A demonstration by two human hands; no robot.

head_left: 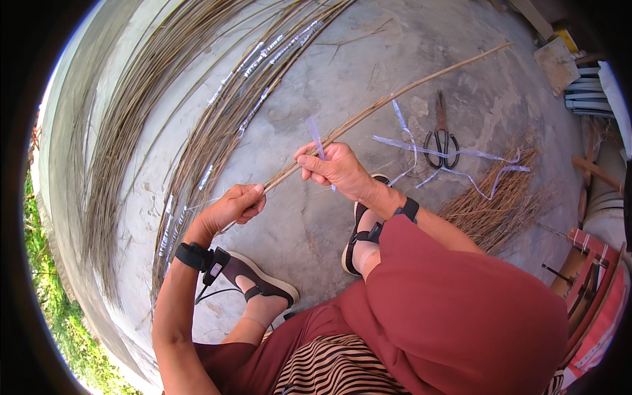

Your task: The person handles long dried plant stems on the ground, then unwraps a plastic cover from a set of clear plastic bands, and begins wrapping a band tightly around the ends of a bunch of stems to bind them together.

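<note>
A slim bundle of long brown sticks [375, 108] slants in front of me, its thin end up at the far right. My left hand [237, 205] is closed around the lower end. Farther up, my right hand [339, 172] grips the same bundle. A pale purple plastic strip [316, 137] stands up beside the right fingers and crosses the sticks there; whether it is knotted is hidden. Black-handled scissors [441, 150] lie on the floor to the right, with loose purple strips [477, 154] over and around them.
Long bundles of sticks [131, 125] lie on the concrete floor [296, 230] at the left, some wrapped in printed strips [253, 108]. Short reddish twigs [494, 197] are heaped at the right. A red-framed chair [592, 263] stands at the right edge, blue plastic slats [586, 92] farther back.
</note>
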